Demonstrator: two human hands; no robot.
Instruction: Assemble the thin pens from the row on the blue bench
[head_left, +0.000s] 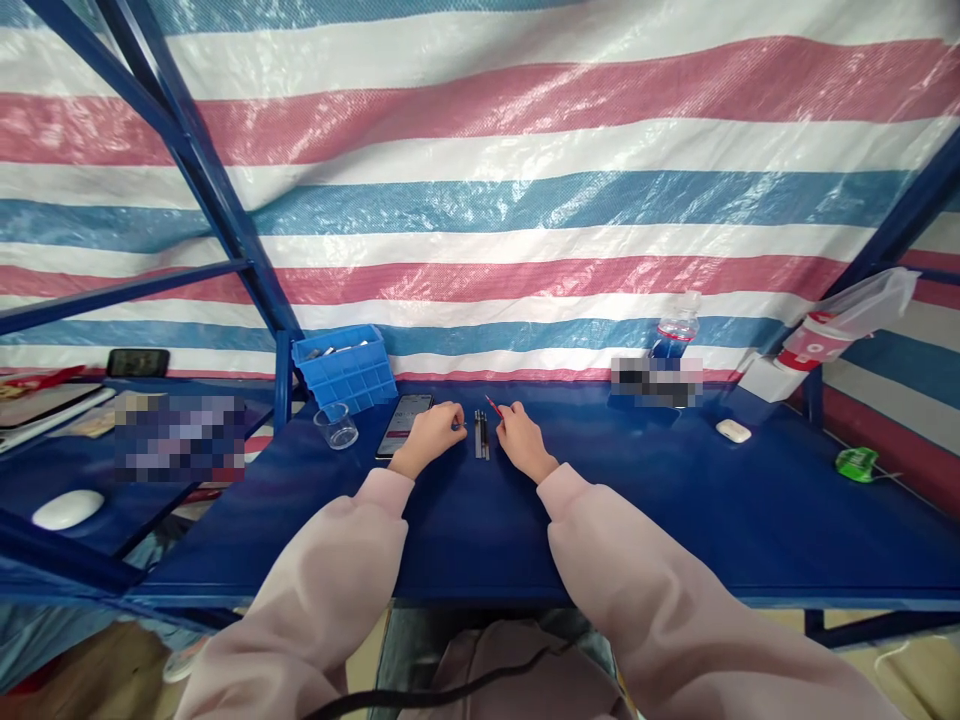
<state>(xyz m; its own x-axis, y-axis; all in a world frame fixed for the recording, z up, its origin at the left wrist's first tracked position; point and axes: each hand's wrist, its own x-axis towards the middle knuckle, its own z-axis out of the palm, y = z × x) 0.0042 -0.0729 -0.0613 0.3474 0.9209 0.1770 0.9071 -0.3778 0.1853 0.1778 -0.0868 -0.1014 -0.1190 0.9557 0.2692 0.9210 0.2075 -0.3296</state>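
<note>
Over the blue table, my left hand (436, 432) is closed, thumb and fingers pinched together; whatever may be between them is too small to make out. My right hand (521, 440) grips a thin red pen-like stick (493, 405), its tip pointing up and to the left. Between the two hands lie several slim dark-and-grey sticks (481, 436), side by side and pointing away from me. A phone (393, 432) with its screen lit lies just left of my left hand, partly covered by it.
A clear cup (337, 428) and a tilted blue compartment box (346, 368) stand at the left. Toward the right are a bottle (674, 335), a white case (733, 431), a green wrapper (856, 464) and a red-and-white cup (810, 345). Blue frame posts (217, 200) border the table (645, 510).
</note>
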